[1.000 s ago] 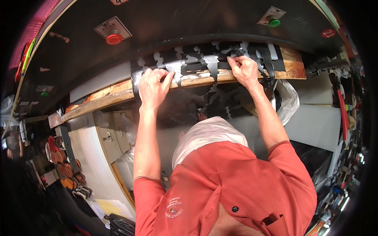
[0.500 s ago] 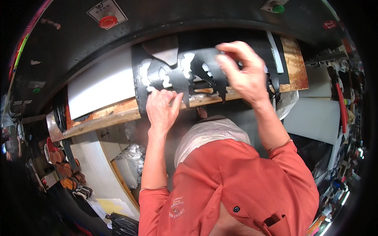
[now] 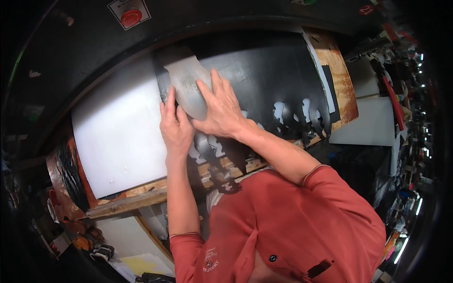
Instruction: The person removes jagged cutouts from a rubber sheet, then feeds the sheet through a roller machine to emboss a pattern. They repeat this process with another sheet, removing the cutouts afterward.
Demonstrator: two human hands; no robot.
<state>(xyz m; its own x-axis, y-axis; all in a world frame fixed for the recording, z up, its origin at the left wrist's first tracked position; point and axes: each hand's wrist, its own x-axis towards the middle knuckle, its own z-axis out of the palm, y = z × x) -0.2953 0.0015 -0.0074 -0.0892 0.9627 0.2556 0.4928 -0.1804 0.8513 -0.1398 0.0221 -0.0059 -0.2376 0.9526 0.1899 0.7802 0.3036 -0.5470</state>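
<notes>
A dark machine beam (image 3: 212, 12) is positioned beyond the far edge of the white board (image 3: 118, 127). Beneath the white board is the bench (image 3: 127, 202), its worn wooden edge exposed along the board's near side. A black sheet (image 3: 264, 66) is spread to the right of the board's bare surface; its near margin is pierced by ragged cut-outs. Just right of that bare surface, over the sheet's left end, a pale grey tapered plate (image 3: 191, 78) is held between two hands. The grip of the right hand (image 3: 222, 106) is spread, thumb and fingers apart against the plate's right side. The grip of the left hand (image 3: 177, 127) is partly open, fingers laid along its left edge. Neither is closed around the plate; the pressure applied cannot be told. For good placement, the plate should be seated flat, steadied evenly from both sides and set clear of the cut-outs, with the sheet left unwrinkled.
</notes>
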